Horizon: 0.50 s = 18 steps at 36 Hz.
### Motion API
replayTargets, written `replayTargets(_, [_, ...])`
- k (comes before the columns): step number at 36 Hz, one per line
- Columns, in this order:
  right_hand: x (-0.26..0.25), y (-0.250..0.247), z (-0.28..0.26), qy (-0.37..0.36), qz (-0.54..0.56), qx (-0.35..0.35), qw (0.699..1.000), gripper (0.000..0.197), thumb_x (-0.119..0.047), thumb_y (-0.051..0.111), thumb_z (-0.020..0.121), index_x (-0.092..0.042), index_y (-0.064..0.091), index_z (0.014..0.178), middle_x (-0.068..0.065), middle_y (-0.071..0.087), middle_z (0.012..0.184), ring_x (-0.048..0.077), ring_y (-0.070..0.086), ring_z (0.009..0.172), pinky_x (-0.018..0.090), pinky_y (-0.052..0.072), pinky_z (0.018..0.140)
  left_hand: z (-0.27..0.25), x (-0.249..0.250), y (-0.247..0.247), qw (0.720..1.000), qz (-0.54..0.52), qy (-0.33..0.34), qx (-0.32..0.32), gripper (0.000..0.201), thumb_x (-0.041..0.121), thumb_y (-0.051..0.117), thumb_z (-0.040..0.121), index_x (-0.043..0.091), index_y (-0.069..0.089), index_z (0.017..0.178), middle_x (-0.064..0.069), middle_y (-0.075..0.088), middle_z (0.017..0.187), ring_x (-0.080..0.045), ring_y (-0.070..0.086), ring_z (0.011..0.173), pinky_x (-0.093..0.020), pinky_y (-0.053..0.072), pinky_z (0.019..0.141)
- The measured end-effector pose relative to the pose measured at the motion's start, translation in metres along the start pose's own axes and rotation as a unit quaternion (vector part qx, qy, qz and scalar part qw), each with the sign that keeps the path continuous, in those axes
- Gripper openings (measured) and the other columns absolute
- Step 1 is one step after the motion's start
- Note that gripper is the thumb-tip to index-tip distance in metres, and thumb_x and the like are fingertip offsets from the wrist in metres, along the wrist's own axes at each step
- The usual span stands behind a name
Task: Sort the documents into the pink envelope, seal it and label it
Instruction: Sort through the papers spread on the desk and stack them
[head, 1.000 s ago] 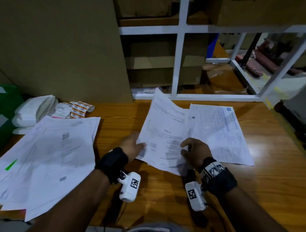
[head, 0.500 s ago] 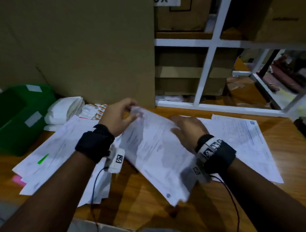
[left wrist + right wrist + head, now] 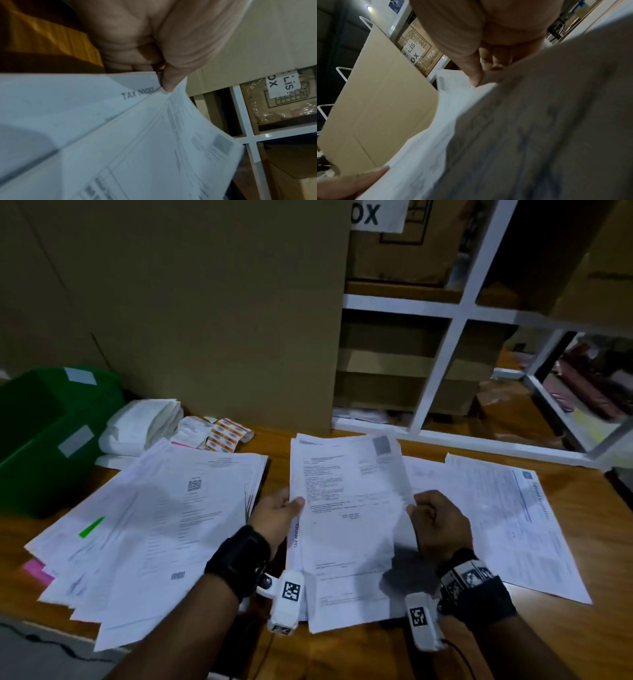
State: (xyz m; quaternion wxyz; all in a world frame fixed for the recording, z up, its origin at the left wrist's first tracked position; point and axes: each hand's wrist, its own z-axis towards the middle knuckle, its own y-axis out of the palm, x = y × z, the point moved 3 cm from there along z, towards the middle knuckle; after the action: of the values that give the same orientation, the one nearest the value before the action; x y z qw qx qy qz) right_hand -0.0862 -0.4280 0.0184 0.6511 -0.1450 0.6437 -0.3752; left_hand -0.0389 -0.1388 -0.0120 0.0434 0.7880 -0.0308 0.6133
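Note:
A bundle of white printed sheets (image 3: 346, 525) is held upright over the middle of the wooden table (image 3: 582, 635). My left hand (image 3: 279, 515) pinches its left edge, thumb on top beside the words TAX INVOICE (image 3: 137, 94). The right hand (image 3: 435, 522) grips the right edge with curled fingers. A wide fanned pile of papers (image 3: 154, 525) lies at the left, with a pink envelope corner (image 3: 34, 571) poking out beneath it. More sheets (image 3: 507, 525) lie flat at the right. In the right wrist view the held sheets (image 3: 539, 135) fill the frame, blurred.
A green bin (image 3: 41, 440) stands at the far left, with folded white bags (image 3: 144, 426) and orange-printed labels (image 3: 222, 436) beside it. A tall cardboard sheet (image 3: 205, 302) leans behind the table. White shelving (image 3: 445, 361) with boxes rises at the back right.
Both hands lifted the sheets off the table, swung them, and now hold them squared and upright in the middle. The view has tilted up and leftward.

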Motion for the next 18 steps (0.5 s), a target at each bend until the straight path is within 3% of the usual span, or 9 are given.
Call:
replayTargets(2, [0.007, -0.002, -0.005, 0.015, -0.019, 0.013, 1.000, 0.017, -0.039, 0.064, 0.089, -0.023, 0.063, 0.082, -0.009, 0.063, 0.072, 0.019, 0.058, 0.075, 0.026, 0.036, 0.067, 0.000, -0.002, 0.000, 1.000, -0.012, -0.012, 0.007, 0.024, 0.006, 0.049, 0.104, 0.012, 0.069, 0.117, -0.009, 0.072, 0.123, -0.027, 0.068, 0.114, -0.044, 0.051, 0.102])
replayTargets(4, [0.013, -0.005, -0.010, 0.021, -0.036, 0.027, 0.999, 0.019, -0.030, 0.071, 0.088, -0.027, 0.059, 0.074, -0.016, 0.059, 0.068, 0.010, 0.056, 0.067, 0.023, 0.037, 0.062, -0.001, -0.003, 0.001, 1.000, -0.013, -0.020, 0.007, 0.024, 0.008, 0.048, 0.105, 0.013, 0.070, 0.113, -0.010, 0.073, 0.120, -0.028, 0.068, 0.112, -0.048, 0.050, 0.104])
replayTargets(7, [0.018, -0.012, -0.017, 0.033, -0.027, 0.047, 0.998, 0.019, -0.023, 0.073, 0.086, -0.030, 0.062, 0.073, -0.023, 0.059, 0.070, -0.007, 0.053, 0.066, 0.002, 0.032, 0.061, 0.000, -0.007, 0.000, 0.999, -0.013, -0.027, 0.020, 0.025, 0.009, 0.047, 0.106, 0.008, 0.069, 0.118, -0.011, 0.072, 0.121, -0.032, 0.067, 0.114, -0.053, 0.048, 0.106])
replayTargets(13, [0.032, -0.022, -0.027, 0.038, -0.019, 0.074, 0.996, 0.020, -0.008, 0.072, 0.084, -0.025, 0.070, 0.074, -0.015, 0.066, 0.073, -0.007, 0.057, 0.069, -0.005, 0.034, 0.065, 0.003, -0.010, -0.005, 0.998, 0.036, -0.003, 0.044, 0.025, 0.015, 0.049, 0.106, 0.018, 0.074, 0.108, -0.004, 0.075, 0.114, -0.028, 0.069, 0.110, -0.055, 0.049, 0.104])
replayTargets(15, [0.039, -0.023, -0.028, 0.046, -0.030, 0.071, 0.996, 0.024, -0.005, 0.070, 0.084, -0.026, 0.069, 0.074, -0.009, 0.067, 0.075, 0.000, 0.058, 0.068, 0.001, 0.035, 0.064, 0.006, -0.013, -0.008, 0.998, 0.052, 0.000, 0.046, 0.026, 0.018, 0.050, 0.105, 0.022, 0.075, 0.103, -0.002, 0.076, 0.113, -0.027, 0.070, 0.109, -0.055, 0.049, 0.104])
replayTargets(17, [0.046, -0.024, -0.028, 0.061, -0.048, 0.067, 0.995, 0.025, -0.004, 0.068, 0.085, -0.027, 0.067, 0.074, -0.005, 0.066, 0.077, 0.015, 0.059, 0.070, 0.018, 0.038, 0.068, 0.008, -0.015, -0.012, 0.997, 0.060, 0.003, 0.055, 0.026, 0.019, 0.051, 0.105, 0.023, 0.076, 0.099, -0.002, 0.076, 0.111, -0.027, 0.070, 0.107, -0.056, 0.050, 0.103])
replayTargets(18, [0.050, -0.024, -0.028, 0.066, -0.055, 0.072, 0.994, 0.025, -0.004, 0.066, 0.086, -0.027, 0.065, 0.075, -0.004, 0.064, 0.076, 0.019, 0.057, 0.070, 0.021, 0.037, 0.069, 0.009, -0.015, -0.013, 0.996, 0.061, 0.004, 0.058, 0.025, 0.019, 0.051, 0.104, 0.023, 0.076, 0.099, -0.002, 0.077, 0.110, -0.028, 0.071, 0.107, -0.056, 0.050, 0.102])
